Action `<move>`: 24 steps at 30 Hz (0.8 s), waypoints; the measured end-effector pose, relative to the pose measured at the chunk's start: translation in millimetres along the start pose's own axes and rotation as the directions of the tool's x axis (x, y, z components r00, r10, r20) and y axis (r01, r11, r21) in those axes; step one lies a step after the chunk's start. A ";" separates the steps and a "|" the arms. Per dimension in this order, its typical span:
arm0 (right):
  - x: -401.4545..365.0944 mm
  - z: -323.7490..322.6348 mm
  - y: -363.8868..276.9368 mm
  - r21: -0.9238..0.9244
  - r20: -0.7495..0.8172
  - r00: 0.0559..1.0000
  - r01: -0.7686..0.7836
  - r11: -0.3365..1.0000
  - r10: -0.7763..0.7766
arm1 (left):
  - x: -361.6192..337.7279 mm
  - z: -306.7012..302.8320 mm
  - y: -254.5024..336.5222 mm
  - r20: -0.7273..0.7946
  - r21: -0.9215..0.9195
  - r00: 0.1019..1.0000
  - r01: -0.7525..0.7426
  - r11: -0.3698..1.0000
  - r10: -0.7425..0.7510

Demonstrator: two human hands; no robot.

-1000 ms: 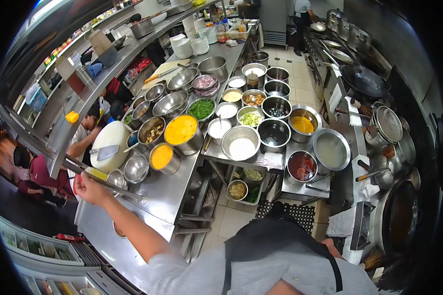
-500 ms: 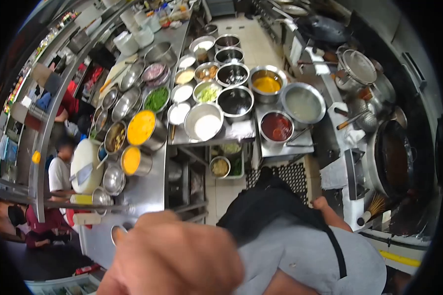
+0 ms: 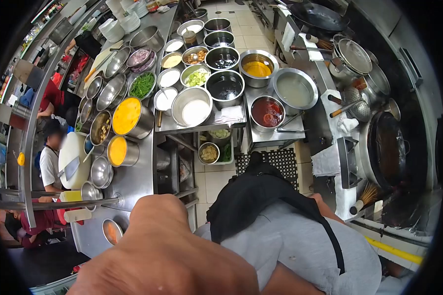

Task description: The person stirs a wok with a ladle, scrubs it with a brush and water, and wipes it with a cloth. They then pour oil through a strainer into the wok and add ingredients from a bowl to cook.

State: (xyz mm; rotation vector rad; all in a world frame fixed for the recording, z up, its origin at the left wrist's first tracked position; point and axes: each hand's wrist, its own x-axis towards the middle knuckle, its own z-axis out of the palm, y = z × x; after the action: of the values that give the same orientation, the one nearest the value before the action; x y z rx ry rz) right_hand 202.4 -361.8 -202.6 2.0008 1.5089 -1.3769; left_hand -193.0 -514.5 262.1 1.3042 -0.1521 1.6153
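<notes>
My left hand (image 3: 172, 250) fills the lower foreground, very near the camera. Its back and a bent knuckle show, while the fingertips are out of sight, so whether it holds anything is hidden. Beyond it on the left steel counter is a small bowl with orange contents (image 3: 113, 231). My right hand (image 3: 321, 200) hangs low past the black apron (image 3: 251, 184), mostly covered by it, near the stove side; its fingers do not show.
Pots of yellow liquid (image 3: 117, 151) and a bowl of chopped greens (image 3: 142, 86) line the left counter. A middle station holds several pots, including a white-filled one (image 3: 192, 107) and red sauce (image 3: 268, 112). On the right is a wok (image 3: 386, 150). Co-workers (image 3: 49, 162) stand at left.
The view has shifted, so the counters sit higher and further left. My left hand has turned, now showing more of its back. My right hand has slipped further behind the apron.
</notes>
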 end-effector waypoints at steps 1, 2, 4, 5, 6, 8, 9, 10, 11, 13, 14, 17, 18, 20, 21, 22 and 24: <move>14.0 4.5 6.8 0.175 0.035 0.999 -0.011 0.984 0.005 | 0.2 -0.8 1.2 0.001 -0.003 1.000 0.000 1.000 0.000; 28.0 7.1 12.6 0.263 0.052 0.999 -0.015 0.965 0.001 | 0.3 -1.3 2.7 0.003 0.002 1.000 0.003 1.000 -0.003; 31.3 9.3 -1.2 0.214 0.024 0.999 0.034 0.976 -0.040 | -0.1 -0.6 6.3 0.006 0.003 1.000 0.009 1.000 -0.009; 33.8 9.1 -0.6 0.145 0.003 0.998 0.057 0.988 -0.058 | -0.3 -1.6 7.3 0.009 -0.003 1.000 0.008 1.000 -0.008; 36.2 9.0 0.1 0.075 -0.019 0.997 0.076 0.994 -0.075 | -0.8 -1.8 8.8 0.008 -0.006 1.000 0.008 1.000 -0.008; 58.5 11.3 6.9 -0.023 0.077 0.963 0.260 0.965 -0.258 | -1.5 -3.2 13.9 0.012 0.002 1.000 0.012 1.000 -0.012; 60.6 12.7 7.3 -0.051 0.108 0.944 0.319 0.946 -0.312 | -2.0 -3.7 15.8 0.014 -0.004 1.000 0.015 1.000 -0.015; 63.4 15.3 6.7 0.000 0.081 0.949 0.304 0.953 -0.303 | -2.3 -4.4 17.9 0.014 -0.001 1.000 0.013 1.000 -0.013; 68.8 13.6 6.3 0.074 0.077 0.958 0.272 0.959 -0.278 | -2.5 -4.6 19.5 0.014 0.002 1.000 0.010 1.000 -0.010; 78.5 10.2 5.0 0.222 0.070 0.972 0.205 0.953 -0.225 | -4.0 -6.4 23.5 0.018 0.013 1.000 0.015 1.000 -0.015; 78.8 8.9 3.7 0.186 0.089 0.975 0.187 0.964 -0.206 | -6.0 -6.5 25.2 0.017 0.016 1.000 0.015 1.000 -0.015; 40.9 10.8 -32.7 0.088 0.037 0.987 0.152 0.984 -0.156 | -8.7 -6.8 30.6 0.014 0.020 1.000 0.021 1.000 -0.021; 50.6 10.5 -30.8 0.121 0.045 0.988 0.141 0.982 -0.148 | -10.0 -6.1 31.9 0.018 0.028 1.000 0.023 0.999 -0.023; 61.4 9.2 -21.4 0.151 0.053 0.990 0.124 0.981 -0.133 | -11.6 -5.8 33.5 0.014 0.029 1.000 0.018 0.999 -0.019; 48.9 9.6 -27.8 0.140 0.059 0.990 0.117 0.983 -0.127 | -12.5 -5.4 34.5 0.008 0.028 1.000 0.014 1.000 -0.015; 53.1 6.6 -26.8 0.125 0.060 0.990 0.118 0.985 -0.126 | -12.2 -5.9 34.9 0.005 0.034 1.000 0.014 0.999 -0.015; 71.1 0.6 -15.1 0.153 0.128 0.964 0.211 0.965 -0.231 | -14.6 -6.2 35.0 -0.007 0.061 1.000 0.010 0.998 -0.009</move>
State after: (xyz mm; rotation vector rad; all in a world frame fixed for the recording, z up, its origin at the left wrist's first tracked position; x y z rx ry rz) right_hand 189.1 -314.1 -255.7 1.8037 1.6518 -1.7198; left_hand -224.6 -536.2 264.3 1.3442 -0.0928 1.6274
